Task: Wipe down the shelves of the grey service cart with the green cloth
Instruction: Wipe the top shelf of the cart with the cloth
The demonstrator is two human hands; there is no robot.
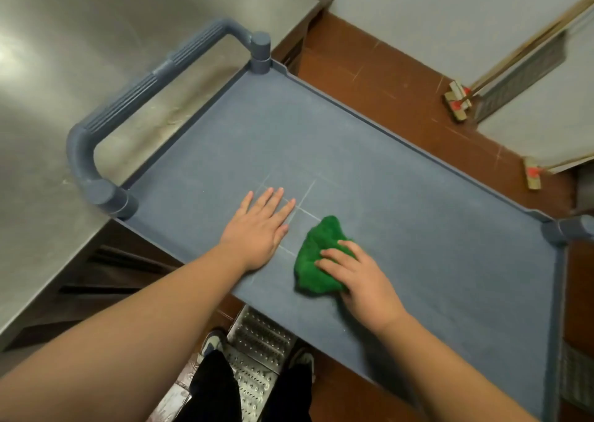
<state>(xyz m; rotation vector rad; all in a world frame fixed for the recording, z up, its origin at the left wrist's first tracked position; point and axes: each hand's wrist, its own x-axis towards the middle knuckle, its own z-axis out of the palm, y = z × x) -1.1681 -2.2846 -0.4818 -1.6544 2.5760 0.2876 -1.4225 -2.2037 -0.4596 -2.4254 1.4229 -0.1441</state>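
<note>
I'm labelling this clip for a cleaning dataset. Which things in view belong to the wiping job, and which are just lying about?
Part of the job:
green cloth, under the right hand
cart's top shelf, left hand flat on it

Just lying about:
steel counter
brooms against the wall
floor grate

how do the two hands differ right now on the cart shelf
The left hand lies flat with fingers straight and spread on the bare shelf; the right hand has its fingers curled onto the bunched green cloth. The left holds nothing; the right holds the cloth against the shelf. Both rest palm down on the top shelf, side by side.
</note>
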